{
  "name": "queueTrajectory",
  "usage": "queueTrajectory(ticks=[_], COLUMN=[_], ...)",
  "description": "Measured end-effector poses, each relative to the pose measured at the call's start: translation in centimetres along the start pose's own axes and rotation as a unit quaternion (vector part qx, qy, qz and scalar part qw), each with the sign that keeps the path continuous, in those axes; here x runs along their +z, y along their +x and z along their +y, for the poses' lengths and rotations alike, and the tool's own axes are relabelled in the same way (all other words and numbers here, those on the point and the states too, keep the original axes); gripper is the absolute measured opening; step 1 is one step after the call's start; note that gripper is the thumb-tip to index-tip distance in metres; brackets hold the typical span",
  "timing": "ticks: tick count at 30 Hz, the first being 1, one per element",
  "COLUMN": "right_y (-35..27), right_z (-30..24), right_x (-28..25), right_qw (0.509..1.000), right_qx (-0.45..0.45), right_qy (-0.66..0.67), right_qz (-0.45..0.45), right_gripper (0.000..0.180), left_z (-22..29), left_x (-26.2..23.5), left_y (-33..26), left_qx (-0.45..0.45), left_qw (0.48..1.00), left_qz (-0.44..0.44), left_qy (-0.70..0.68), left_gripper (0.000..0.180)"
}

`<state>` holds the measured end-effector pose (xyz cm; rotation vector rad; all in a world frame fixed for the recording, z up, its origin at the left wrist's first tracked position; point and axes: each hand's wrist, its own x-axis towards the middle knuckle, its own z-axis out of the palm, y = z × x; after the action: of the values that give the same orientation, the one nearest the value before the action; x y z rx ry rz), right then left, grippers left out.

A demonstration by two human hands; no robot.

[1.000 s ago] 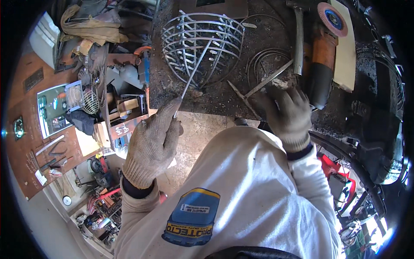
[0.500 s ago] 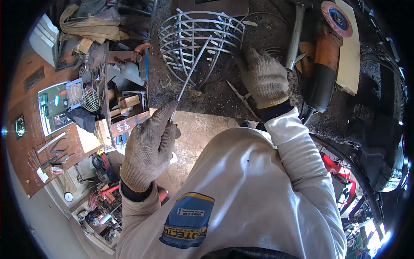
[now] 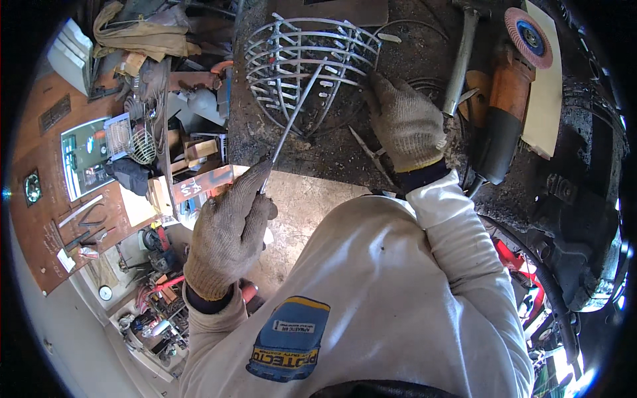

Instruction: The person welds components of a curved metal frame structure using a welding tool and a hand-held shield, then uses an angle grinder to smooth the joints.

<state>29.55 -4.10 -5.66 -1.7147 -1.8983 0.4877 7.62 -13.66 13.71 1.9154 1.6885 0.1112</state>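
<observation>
My gloved left hand [image 3: 229, 229] is closed round a thin metal rod [image 3: 292, 119], which slants up and away to the right. The rod's far end meets or overlaps a curved grille of welded metal bars [image 3: 308, 41] on the dark workbench [image 3: 325, 156]; I cannot tell whether they touch. My gloved right hand [image 3: 406, 123] rests on the bench just right of the grille, thumb apart from the fingers, with nothing visible in it. Its fingertips are partly hidden. A pair of pliers or tongs [image 3: 371, 154] lies beside that hand, partly under it.
To the right lie a hammer [image 3: 461, 63] and an orange and black angle grinder [image 3: 505, 106] with a flap disc [image 3: 528, 38], near a pale board [image 3: 543, 86]. A cluttered shelf [image 3: 199, 182] and a brown panel [image 3: 66, 232] with tools stand at left.
The view has shifted slightly, so bench items at right appear farther right. The rod's far end has moved slightly right against the grille. My right hand stays nearly still.
</observation>
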Motion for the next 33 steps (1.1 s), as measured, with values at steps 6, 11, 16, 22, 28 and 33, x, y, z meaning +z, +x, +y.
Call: queueTrajectory(ticks=[6,11,16,22,28,33], right_y=[0.1,0.2,0.0,-3.4,-16.1,-24.6], right_z=[-0.3,-0.3,-0.6,-1.2,2.7,7.1], right_x=[-0.4,-0.4,-1.0,-5.0,-8.5,-9.1], right_qw=[1.000,1.000,0.999,0.976,0.948,0.787], right_qx=[0.002,0.012,0.017,-0.136,-0.043,0.240], right_qy=[0.012,0.022,0.034,0.129,0.173,0.300], right_qz=[0.000,-0.002,0.000,0.109,0.265,0.482], right_gripper=[0.029,0.031,0.035,0.043,0.040,0.038], left_z=[0.4,0.0,1.2,0.3,0.6,0.2], left_x=[0.6,0.5,0.5,0.7,0.0,-0.6], left_y=[0.1,-0.1,0.3,-0.2,0.1,-0.2], left_qx=[-0.003,0.038,-0.078,-0.052,-0.044,0.090], left_qw=[0.999,0.991,0.996,0.997,0.990,0.961], left_qz=[0.016,0.000,0.002,0.011,-0.021,-0.006], left_qy=[0.040,0.131,0.032,0.048,0.129,0.262], left_gripper=[0.040,0.040,0.040,0.042,0.035,0.030])
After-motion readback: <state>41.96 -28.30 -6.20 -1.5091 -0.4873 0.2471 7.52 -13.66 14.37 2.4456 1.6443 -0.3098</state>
